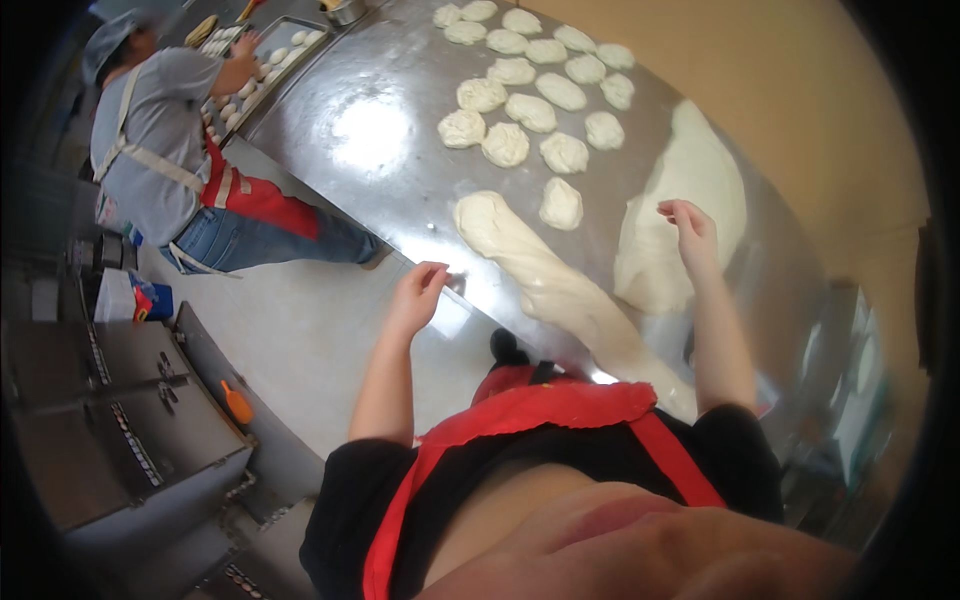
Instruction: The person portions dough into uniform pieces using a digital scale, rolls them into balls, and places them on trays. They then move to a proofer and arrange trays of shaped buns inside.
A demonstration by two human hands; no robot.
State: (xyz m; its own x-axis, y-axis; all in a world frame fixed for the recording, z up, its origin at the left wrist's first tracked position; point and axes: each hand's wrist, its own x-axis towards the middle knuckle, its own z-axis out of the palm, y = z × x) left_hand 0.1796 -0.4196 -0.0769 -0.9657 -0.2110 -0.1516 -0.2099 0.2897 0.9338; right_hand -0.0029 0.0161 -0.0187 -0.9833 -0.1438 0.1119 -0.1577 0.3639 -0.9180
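My left hand point(421, 297) is raised by the near edge of the steel worktable point(322, 124), with fingers bent together. A small dark spot shows just past its fingertips; I cannot tell whether that is an object or a reflection. A long, thick roll of dough point(555, 289) lies between my hands, running from mid-table towards my apron. Over a broad, flat mass of dough point(660, 247) on the right hovers my right hand point(691, 229), its fingers loosely curved and nothing visible in them. Beyond the roll sit several rough dough pieces, the nearest a single lump point(561, 204).
At the upper left a co-worker point(161, 142) reaches over a sheet pan point(289, 37) of small dough balls. A metal container point(345, 11) stands beside that pan. Steel ovens point(127, 405) with an orange-handled tool point(238, 402) are at the lower left.
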